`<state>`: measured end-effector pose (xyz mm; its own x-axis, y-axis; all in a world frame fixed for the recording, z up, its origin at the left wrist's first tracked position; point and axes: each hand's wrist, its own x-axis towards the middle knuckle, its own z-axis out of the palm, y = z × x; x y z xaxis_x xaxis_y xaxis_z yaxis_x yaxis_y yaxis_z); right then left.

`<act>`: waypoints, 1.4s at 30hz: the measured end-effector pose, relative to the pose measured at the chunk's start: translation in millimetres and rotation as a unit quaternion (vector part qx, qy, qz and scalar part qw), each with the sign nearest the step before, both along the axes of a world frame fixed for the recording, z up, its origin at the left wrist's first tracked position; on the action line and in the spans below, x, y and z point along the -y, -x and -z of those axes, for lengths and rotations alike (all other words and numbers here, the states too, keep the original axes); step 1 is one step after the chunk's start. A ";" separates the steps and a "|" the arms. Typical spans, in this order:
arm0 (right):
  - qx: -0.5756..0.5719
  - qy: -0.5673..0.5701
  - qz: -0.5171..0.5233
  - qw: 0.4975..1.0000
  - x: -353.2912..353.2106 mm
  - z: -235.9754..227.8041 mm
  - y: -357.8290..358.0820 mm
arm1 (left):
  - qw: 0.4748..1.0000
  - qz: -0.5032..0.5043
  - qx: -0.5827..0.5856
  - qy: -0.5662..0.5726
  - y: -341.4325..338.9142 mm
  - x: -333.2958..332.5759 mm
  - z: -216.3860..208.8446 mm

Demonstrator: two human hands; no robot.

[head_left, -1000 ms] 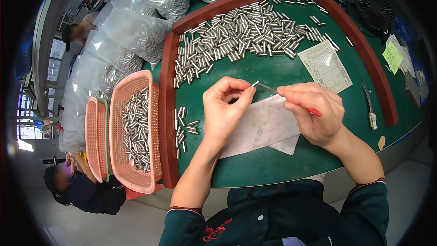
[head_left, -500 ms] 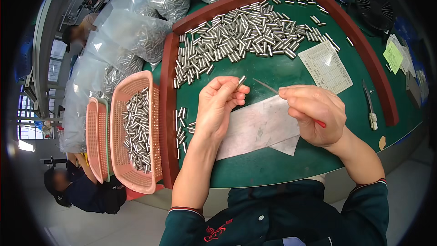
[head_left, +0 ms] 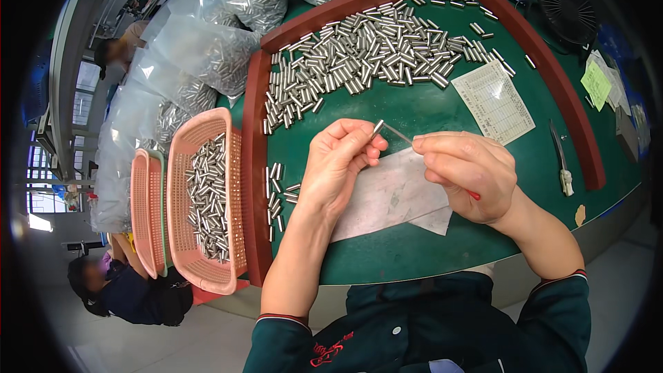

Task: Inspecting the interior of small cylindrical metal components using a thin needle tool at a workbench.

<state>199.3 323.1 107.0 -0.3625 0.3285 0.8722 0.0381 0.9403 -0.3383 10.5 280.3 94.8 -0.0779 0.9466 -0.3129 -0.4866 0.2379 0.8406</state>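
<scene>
Between the thumb and fingers of my left hand (head_left: 343, 159) is pinched a small shiny metal cylinder (head_left: 378, 128), its upper end sticking out. My right hand (head_left: 476, 173) grips a thin needle-like metal tool (head_left: 398, 133); a bit of its red handle (head_left: 474, 195) shows below the fingers. The tool's tip meets the cylinder's upper end, or lies very close to it; I cannot tell whether it is inside. Under both hands a pale, stained cloth (head_left: 387, 200) lies on the green table (head_left: 387, 266). Farther off spreads a big pile of like cylinders (head_left: 366, 48).
A dark red wooden border (head_left: 257, 166) frames the work area. Left of it stand pink baskets, the nearer basket (head_left: 231, 276) holding cylinders. Clear bags of cylinders (head_left: 207, 55) line the far left. On the right are a printed sheet (head_left: 494, 103), tweezers (head_left: 561, 159) and a black fan (head_left: 566, 10).
My left hand has shifted slightly right with the cylinder. My right hand has moved a little left, bringing the tool's tip from a short gap away up to the cylinder's end.
</scene>
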 end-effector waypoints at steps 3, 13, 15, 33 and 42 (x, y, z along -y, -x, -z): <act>-0.013 -0.011 -0.021 1.000 -0.7 1.1 0.8 | 0.999 0.015 -0.012 -0.031 -0.7 1.5 1.4; -0.017 0.005 0.011 1.000 5.3 -3.5 -0.9 | 0.980 -0.014 -0.187 -0.064 -18.2 2.7 -5.5; -0.013 0.005 0.017 1.000 4.4 -2.4 1.0 | 0.969 -0.050 -0.221 -0.104 -16.7 2.8 -2.1; -0.074 0.016 -0.025 0.997 -0.1 0.3 -0.2 | 0.992 0.020 0.118 -0.026 7.9 -2.7 5.3; -0.064 0.021 -0.028 0.997 2.3 -2.7 0.0 | 0.995 0.008 0.102 -0.006 4.0 -2.8 4.4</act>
